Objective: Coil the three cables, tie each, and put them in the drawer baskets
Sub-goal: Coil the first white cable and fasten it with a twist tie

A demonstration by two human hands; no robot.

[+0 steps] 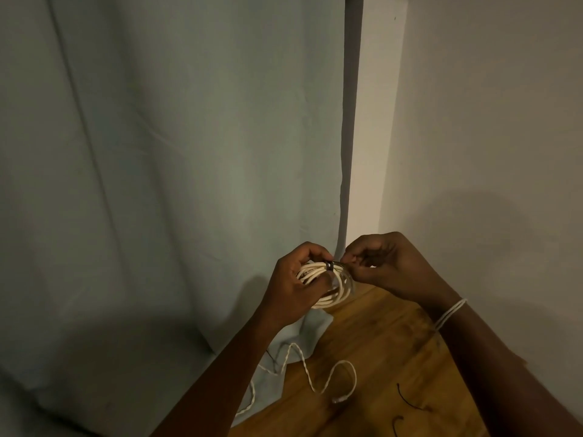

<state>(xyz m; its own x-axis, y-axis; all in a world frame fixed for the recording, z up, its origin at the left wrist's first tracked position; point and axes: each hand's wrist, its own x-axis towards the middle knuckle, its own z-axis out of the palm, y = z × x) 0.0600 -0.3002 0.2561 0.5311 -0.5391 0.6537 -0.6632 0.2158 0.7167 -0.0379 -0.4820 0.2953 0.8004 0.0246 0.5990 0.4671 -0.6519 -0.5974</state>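
Two forearms are seen reaching up from the bottom edge, and a pale cord bracelet [449, 313] is worn on the right wrist. Below the hands, on the wooden table [378, 342], a loose white cable [310, 378] is laid in waves, its far part trailing onto a fold of grey cloth [303, 335] beneath the left forearm. Two short black ties [410, 402] are seen on the wood under the right forearm, well apart from the hands.

Coiled white cable [321, 280] is gripped in the left hand [295, 285], fingers curled round the loops, thumb on top. A black tie [329, 265] is wrapped over the top of the coil, just beside the left thumb. Its end appears pinched between thumb and forefinger of the right hand [388, 263], which is held touching the coil's right side; the pinch itself is blurred. Both hands are raised above the table's far corner, between curtain [157, 152] and wall [489, 121].
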